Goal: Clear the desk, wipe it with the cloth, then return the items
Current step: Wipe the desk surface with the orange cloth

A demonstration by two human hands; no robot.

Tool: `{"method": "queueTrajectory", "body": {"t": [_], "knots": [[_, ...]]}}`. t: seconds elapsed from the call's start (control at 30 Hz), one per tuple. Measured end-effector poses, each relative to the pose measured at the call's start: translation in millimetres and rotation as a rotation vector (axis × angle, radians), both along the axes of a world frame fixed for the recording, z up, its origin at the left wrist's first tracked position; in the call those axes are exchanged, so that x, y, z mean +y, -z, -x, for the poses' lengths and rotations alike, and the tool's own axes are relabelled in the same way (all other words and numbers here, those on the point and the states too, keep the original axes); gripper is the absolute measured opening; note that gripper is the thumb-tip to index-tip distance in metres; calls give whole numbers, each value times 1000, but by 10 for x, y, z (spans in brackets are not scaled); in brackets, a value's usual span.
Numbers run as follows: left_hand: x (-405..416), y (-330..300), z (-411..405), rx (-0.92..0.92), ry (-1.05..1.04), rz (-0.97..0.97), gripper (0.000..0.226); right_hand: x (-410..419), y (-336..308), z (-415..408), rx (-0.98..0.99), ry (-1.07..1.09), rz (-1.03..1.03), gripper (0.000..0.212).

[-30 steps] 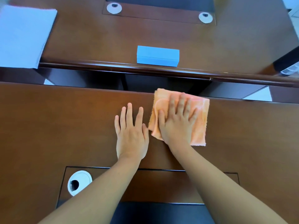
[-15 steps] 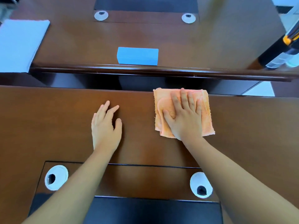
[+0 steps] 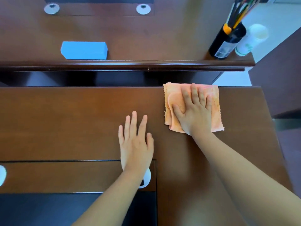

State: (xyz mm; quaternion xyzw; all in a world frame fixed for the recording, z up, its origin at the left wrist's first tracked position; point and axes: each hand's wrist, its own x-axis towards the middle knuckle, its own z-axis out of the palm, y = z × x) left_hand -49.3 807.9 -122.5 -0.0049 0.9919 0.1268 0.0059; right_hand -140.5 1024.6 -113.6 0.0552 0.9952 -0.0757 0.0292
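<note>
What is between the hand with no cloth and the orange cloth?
Nothing: in the head view only bare brown desk shows between the left hand, lying flat, and the orange cloth under the right hand.

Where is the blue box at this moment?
In the head view, the blue box lies upper left on the far desk, near its front edge, well left of the black pen holder.

I'm seeing two hands (image 3: 136, 144) lying on the desk (image 3: 65, 124), one orange cloth (image 3: 215, 101), one blue box (image 3: 83, 50), one black pen holder (image 3: 227, 41), one white cup (image 3: 250, 39).
</note>
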Motion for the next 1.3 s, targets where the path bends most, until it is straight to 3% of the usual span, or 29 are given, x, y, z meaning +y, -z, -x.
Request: {"method": "queueTrajectory", "body": {"t": [0.27, 0.5, 0.77, 1.1, 1.3], "knots": [[55, 36, 23, 10, -19, 80, 60, 1241, 9, -37, -34, 149, 1, 79], [60, 67, 29, 19, -16, 77, 60, 1796, -57, -97, -55, 302, 14, 82], [49, 113, 25, 23, 3, 113, 60, 1141, -7, -168, -65, 403, -13, 79], [29, 67, 29, 11, 23, 114, 60, -409, 57, -480, -37, 119, -37, 79], [15, 43, 7, 31, 31, 57, 58, -633, 95, -681, -32, -116, -3, 77]]}}
